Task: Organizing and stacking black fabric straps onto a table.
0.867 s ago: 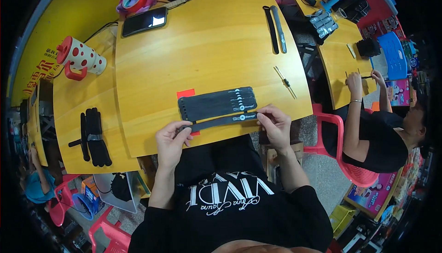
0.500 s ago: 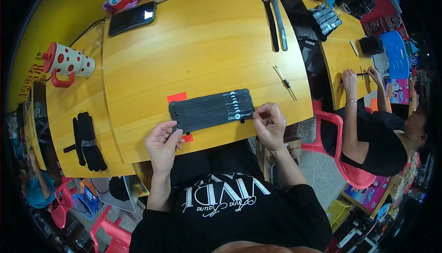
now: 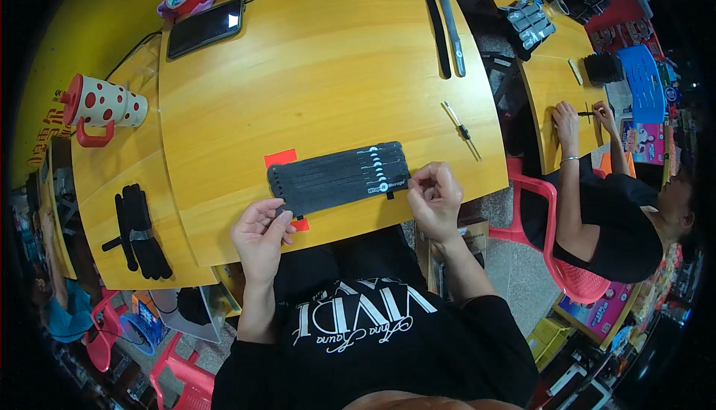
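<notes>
My left hand [image 3: 259, 232] pinches the left end and my right hand [image 3: 435, 197] pinches the right end of the black straps [image 3: 339, 177], lying lengthwise left-to-right, slightly tilted, near the yellow table's [image 3: 313, 74] front edge.

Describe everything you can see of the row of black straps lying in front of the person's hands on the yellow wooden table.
The row of black straps is a flat set of long, narrow bands lying side by side, lengthwise left to right, near the front edge of the yellow wooden table. They look like matte fabric, with small pale marks near their right ends. The left hand touches the left end, the right hand pinches at the right end. A red tape patch shows from underneath at the left.
</notes>
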